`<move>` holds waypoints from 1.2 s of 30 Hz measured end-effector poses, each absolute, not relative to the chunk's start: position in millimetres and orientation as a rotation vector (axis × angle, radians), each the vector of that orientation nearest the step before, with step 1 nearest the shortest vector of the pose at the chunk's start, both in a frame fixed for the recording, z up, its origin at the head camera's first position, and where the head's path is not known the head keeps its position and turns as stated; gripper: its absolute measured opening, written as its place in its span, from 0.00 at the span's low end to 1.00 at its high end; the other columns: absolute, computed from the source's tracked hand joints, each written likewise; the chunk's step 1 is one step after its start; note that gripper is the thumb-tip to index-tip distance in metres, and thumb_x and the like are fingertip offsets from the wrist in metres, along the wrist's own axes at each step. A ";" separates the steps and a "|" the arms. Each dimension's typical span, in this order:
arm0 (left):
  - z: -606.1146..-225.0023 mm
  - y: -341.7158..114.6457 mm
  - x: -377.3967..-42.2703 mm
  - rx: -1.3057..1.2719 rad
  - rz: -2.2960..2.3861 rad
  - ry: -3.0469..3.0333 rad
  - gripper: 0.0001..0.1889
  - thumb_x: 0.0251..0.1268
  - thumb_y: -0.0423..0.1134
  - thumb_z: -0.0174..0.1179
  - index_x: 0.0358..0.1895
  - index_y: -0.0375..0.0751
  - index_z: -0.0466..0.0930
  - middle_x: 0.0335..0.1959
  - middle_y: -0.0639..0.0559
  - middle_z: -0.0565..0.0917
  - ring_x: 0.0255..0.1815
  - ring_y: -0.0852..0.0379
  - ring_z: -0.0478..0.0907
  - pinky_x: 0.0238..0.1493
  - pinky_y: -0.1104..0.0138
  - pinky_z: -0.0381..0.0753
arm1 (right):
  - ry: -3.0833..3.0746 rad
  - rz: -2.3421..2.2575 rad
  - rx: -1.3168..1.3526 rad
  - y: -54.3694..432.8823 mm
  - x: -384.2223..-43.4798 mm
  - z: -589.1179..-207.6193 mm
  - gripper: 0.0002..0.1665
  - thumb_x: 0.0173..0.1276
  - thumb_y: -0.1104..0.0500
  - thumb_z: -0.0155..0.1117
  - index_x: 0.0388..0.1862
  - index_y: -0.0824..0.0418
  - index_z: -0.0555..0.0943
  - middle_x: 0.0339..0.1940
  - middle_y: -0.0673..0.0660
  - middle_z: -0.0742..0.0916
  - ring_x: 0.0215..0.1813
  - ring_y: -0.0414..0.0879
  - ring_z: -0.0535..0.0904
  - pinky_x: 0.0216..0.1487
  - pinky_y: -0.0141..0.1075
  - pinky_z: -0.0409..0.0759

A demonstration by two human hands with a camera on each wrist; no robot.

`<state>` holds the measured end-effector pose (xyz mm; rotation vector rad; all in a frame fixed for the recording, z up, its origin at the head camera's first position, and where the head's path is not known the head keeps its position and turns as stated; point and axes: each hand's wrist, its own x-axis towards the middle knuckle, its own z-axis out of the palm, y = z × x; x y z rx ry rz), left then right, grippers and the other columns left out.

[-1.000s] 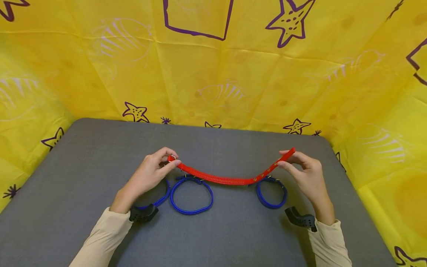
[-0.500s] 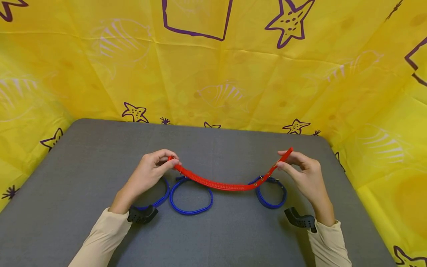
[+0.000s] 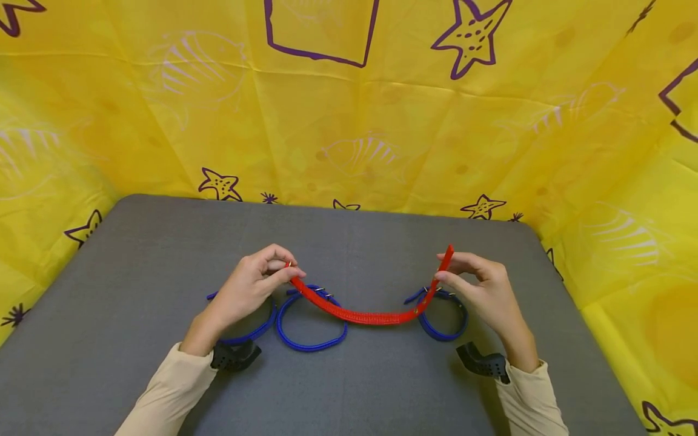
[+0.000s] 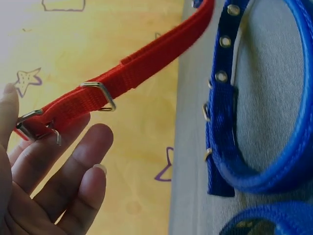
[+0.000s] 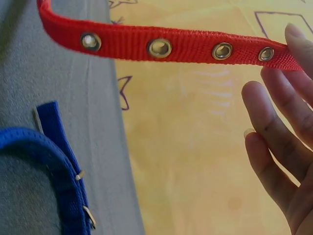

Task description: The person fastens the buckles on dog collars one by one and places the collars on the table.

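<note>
A red collar (image 3: 371, 318) hangs unbuckled in a sagging curve between the two hands, above the table. My left hand (image 3: 253, 284) pinches its buckle end; the metal buckle (image 4: 30, 123) and a D-ring (image 4: 100, 95) show in the left wrist view. My right hand (image 3: 485, 290) pinches the strap near its free tip, where metal eyelets (image 5: 160, 48) line the webbing. Beneath lie blue collars fastened into loops: one in the middle (image 3: 312, 347), a smaller blue collar (image 3: 443, 335) at right, and another blue collar (image 3: 256, 332) partly hidden by the left hand.
The grey table (image 3: 349, 393) has a far edge meeting a yellow printed curtain (image 3: 360, 121), which also rises along both sides. A black wrist camera (image 3: 235, 356) is strapped at the left wrist, another black wrist camera (image 3: 482, 361) at the right.
Both hands have come closer together, the right moving left and the left slightly right. The red collar sags deeper and lower. The blue collars have stayed put.
</note>
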<state>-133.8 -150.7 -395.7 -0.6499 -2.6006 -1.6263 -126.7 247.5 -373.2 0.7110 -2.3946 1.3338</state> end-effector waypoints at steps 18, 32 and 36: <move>-393.0 -129.1 -120.8 -0.901 -1.711 -2.361 0.06 0.64 0.29 0.64 0.41 0.39 0.80 0.35 0.46 0.90 0.38 0.68 0.86 0.36 0.72 0.80 | -2.366 1.311 0.952 213.0 -120.5 -379.7 0.20 0.47 0.76 0.76 0.40 0.63 0.86 0.33 0.53 0.89 0.35 0.34 0.84 0.39 0.25 0.81; -391.4 -114.7 -112.6 -0.934 -1.880 -2.413 0.09 0.62 0.32 0.67 0.44 0.41 0.80 0.36 0.43 0.89 0.33 0.55 0.87 0.32 0.66 0.85 | -2.412 1.399 1.076 189.3 -116.2 -389.5 0.18 0.53 0.73 0.75 0.44 0.62 0.86 0.30 0.55 0.89 0.27 0.43 0.85 0.30 0.28 0.81; -389.5 -114.6 -111.8 -0.907 -2.016 -2.422 0.12 0.64 0.32 0.66 0.48 0.39 0.78 0.40 0.37 0.87 0.38 0.52 0.87 0.38 0.64 0.86 | -2.447 1.406 1.072 187.3 -115.1 -392.3 0.17 0.55 0.71 0.74 0.44 0.62 0.86 0.31 0.56 0.90 0.28 0.44 0.86 0.29 0.28 0.81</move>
